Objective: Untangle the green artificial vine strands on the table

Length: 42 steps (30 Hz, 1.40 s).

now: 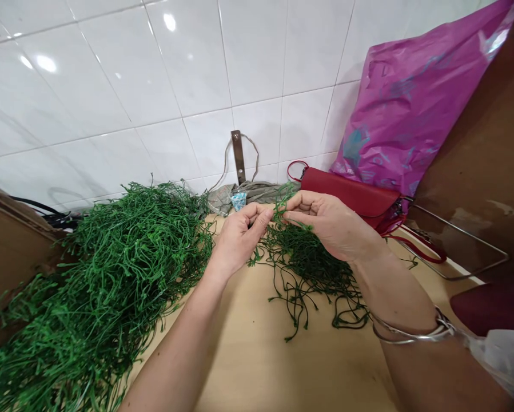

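My left hand (239, 234) and my right hand (327, 223) meet above a wooden table (261, 355), both pinched on a thin green plastic sprig (279, 210) held between their fingertips. Right below them lies a small dark green heap of loose sprigs (308, 269), with stems trailing toward me. A much bigger, brighter green pile of plastic sprigs (111, 286) covers the table's left side. Silver bangles (415, 332) circle my right forearm.
A red handbag (351, 194) with a strap lies at the back right, under a magenta plastic bag (411, 103). A grey cloth and a small blue-white packet (238, 200) sit by the white tiled wall (154, 74). Brown cardboard (8, 246) stands at the left, a brown panel at the right.
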Tool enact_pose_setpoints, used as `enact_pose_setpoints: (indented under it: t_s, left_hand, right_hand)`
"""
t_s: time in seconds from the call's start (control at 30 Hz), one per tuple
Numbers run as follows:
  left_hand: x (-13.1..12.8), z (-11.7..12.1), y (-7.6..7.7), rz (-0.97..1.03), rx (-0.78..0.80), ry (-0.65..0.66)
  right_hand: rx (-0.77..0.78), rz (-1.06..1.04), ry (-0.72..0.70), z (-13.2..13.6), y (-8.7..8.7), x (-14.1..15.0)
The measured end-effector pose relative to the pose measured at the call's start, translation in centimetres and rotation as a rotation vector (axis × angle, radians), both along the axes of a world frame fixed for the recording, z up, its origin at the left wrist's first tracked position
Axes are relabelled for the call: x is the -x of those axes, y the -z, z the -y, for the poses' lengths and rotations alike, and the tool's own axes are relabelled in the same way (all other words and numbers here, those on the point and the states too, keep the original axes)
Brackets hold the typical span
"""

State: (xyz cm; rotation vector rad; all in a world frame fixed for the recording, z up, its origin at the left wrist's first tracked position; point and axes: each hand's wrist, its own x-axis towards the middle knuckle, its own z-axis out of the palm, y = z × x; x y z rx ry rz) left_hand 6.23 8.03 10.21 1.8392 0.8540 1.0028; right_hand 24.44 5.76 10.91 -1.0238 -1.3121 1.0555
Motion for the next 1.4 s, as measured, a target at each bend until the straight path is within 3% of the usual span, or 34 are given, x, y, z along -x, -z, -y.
enact_pose_setpoints:
  t_s: [0.27,0.43,0.57,0.63,0.77,0.83,0.9,1.07,1.13,1.4]
  left_hand:
    - [0.0,0.5,-0.5,0.028,0.006,-0.023]
    - [0.2,0.3,-0.4,-0.008,-0.026,-0.051]
    - [0.0,0.3,-0.2,-0.077,-0.089,-0.078]
    - [-0.1,0.4,-0.2,-0.083,-0.089,-0.083]
    - [0.0,0.7,-0.4,-0.070,-0.074,-0.077]
    - [0.0,0.6,-0.5,-0.069,-0.086,-0.087]
    - [0.1,0.5,-0.5,-0.079,-0.105,-0.108]
    - [0.3,0.1,-0.3,-0.149,-0.182,-0.155]
    - [0.3,0.2,-0.4,-0.174,-0.205,-0.172]
    - [0.9,0.3,-0.9,-0.125,-0.141,-0.191]
  right_hand:
    - [0.131,-0.238,-0.084,-0.4,0.6,0.3]
    - [-0.003,0.040,-0.107,-0.5,1.0,0.0]
    - [-0.145,0.295,0.086,-0.5,1.1,0.2]
    - [-0.136,0.236,0.126,-0.2,0.8,0.4]
    - [0.062,-0.103,-0.032,0.3,0.1,0.7]
    - [0.093,-0.110,-0.045,0.3,0.1,0.6]
    - [0.035,0.002,0.002,0.1,0.4,0.4]
    - [-0.297,0.631,0.209,0.0,1.1,-0.2]
    - [-0.363,0.777,0.230,0.3,1.0,-0.3]
    - [-0.242,0.801,0.115,0.5,0.0,-1.0]
